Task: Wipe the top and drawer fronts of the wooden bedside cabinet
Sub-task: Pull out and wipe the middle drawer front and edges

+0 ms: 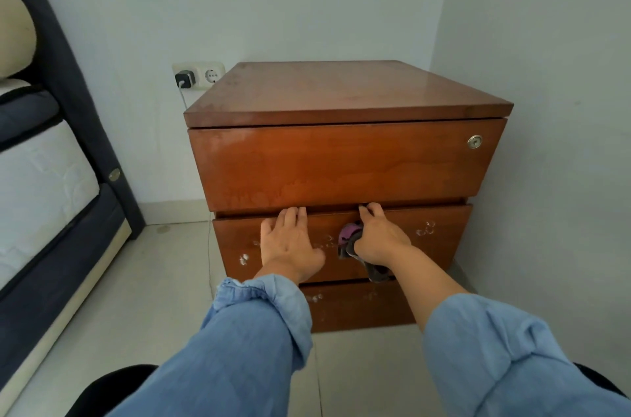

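Bed [44, 177] with dark frame at left; wall socket [199, 75] with black plug behind. Wooden bedside cabinet [341, 157] in the corner, three drawer fronts, round lock [475, 141] at upper right of the top one. Left hand [290, 242] spread flat on the middle drawer front [440, 246], fingertips at its upper edge. Right hand [379, 239] just beside, fingers hooked over that edge, clutching a purple-and-dark cloth [351, 239]. No legible writing.
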A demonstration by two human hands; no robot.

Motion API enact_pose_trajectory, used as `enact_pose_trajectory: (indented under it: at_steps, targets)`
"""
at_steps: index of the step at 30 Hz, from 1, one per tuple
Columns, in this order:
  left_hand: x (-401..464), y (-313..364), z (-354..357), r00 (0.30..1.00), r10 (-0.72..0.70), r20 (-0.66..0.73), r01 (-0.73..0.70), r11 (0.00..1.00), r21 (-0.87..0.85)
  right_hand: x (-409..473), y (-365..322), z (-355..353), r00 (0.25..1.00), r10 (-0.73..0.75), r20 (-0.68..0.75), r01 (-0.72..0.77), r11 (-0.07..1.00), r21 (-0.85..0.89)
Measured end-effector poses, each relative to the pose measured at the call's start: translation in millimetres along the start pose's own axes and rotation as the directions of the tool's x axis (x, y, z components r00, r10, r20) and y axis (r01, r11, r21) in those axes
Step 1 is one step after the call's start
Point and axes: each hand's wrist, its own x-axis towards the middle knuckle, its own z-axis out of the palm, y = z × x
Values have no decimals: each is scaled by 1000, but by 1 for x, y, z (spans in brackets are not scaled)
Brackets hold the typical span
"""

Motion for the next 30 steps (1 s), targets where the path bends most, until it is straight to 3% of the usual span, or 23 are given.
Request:
enact_pose_trajectory:
  at_steps: [7,12,20,30]
  targets:
    - [-7,6,22,993,-109,-38,108,994,-18,-9,-1,37,994,-4,-113,6,1000,15]
    - [1,8,25,986,-114,-120,109,993,-46,1,-4,39,988,-19,-153,24,999,31]
    - [8,0,16,991,-58,-120,56,998,-14,6,-17,24,994,58,-97,-67,994,-83]
    - [7,-3,-3,997,-23,-70,24,999,21,7,-19,4,999,50,6,-50,998,-32]
